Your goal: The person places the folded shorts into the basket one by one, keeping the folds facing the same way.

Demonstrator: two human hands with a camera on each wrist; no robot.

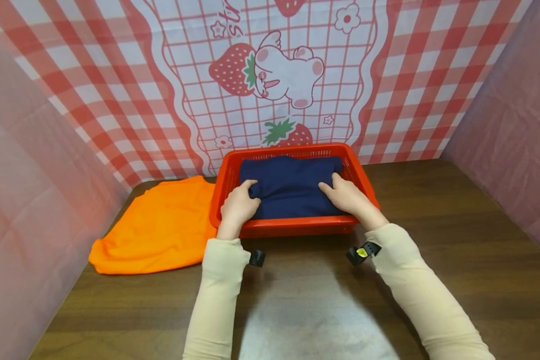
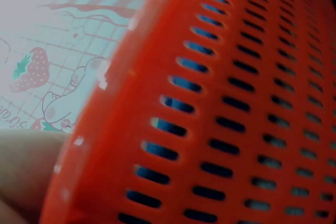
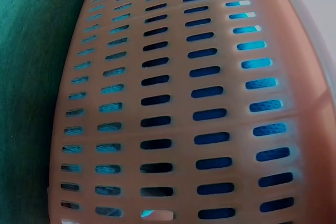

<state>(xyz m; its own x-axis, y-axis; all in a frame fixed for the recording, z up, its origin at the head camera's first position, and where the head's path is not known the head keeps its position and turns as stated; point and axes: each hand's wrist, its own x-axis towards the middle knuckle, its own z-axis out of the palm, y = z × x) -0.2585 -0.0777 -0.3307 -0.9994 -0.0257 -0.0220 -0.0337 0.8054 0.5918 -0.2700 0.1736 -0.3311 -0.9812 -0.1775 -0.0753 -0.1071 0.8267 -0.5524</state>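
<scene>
A folded navy cloth garment (image 1: 292, 187) lies inside a red plastic basket (image 1: 297, 227) with slotted walls. At the garment's left end, my left hand (image 1: 239, 204) grips the fabric, thumb toward the near side. My right hand (image 1: 348, 196) holds the right end, thumb on top; its other fingertips are partly hidden. Both wrists pass over the basket's near rim. The left wrist view is filled by the basket wall (image 2: 210, 98), with a bit of the left hand (image 2: 29, 169) at its edge. Navy fabric shows through the slotted wall (image 3: 181, 103) in the right wrist view.
To the basket's left, an orange cloth garment (image 1: 162, 227) lies spread on the brown wooden table (image 1: 432, 240), touching or close to the basket. A checked strawberry-print curtain (image 1: 292, 75) hangs right behind. Pink cloth panels (image 1: 508, 115) stand at both sides.
</scene>
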